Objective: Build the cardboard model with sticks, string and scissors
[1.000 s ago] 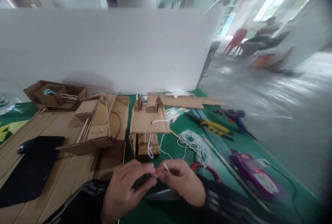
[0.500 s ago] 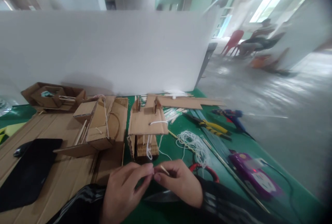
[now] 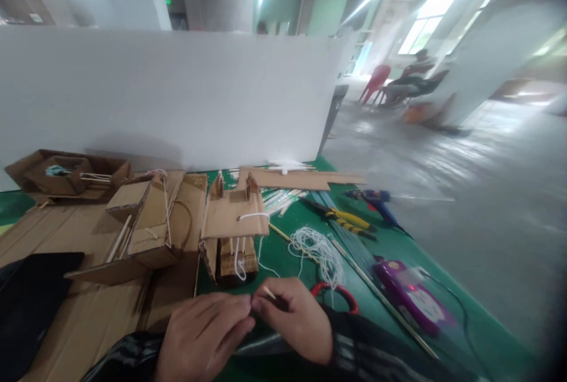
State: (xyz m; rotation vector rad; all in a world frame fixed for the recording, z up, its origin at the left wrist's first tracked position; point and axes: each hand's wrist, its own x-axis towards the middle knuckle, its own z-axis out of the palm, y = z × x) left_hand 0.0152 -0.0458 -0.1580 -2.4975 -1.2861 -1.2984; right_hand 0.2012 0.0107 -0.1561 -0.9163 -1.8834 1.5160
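Near the front edge, my right hand [image 3: 295, 317] pinches a short thin wooden stick [image 3: 269, 293], whose tip shows between thumb and finger. My left hand [image 3: 206, 332] meets it fingertip to fingertip, its fingers pressed together; what they hold, if anything, is hidden. Just beyond the hands stands a cardboard structure [image 3: 233, 214] with two uprights and a white cord through its top. Red-handled scissors [image 3: 348, 296] lie partly under my right hand and wrist. A tangle of white string [image 3: 316, 252] sits beyond them.
Cardboard assemblies [image 3: 153, 222] and a black pad [image 3: 39, 305] are at left. Pliers [image 3: 341, 218], a glue gun [image 3: 376, 202] and a purple device [image 3: 411, 296] with a cable lie at right. A white partition [image 3: 168, 92] stands behind; a person sits far off.
The view has swung a little to the right, so the table things appear further left. Both hands stay together at the fingertips, and the left fingers look flatter and closer together.
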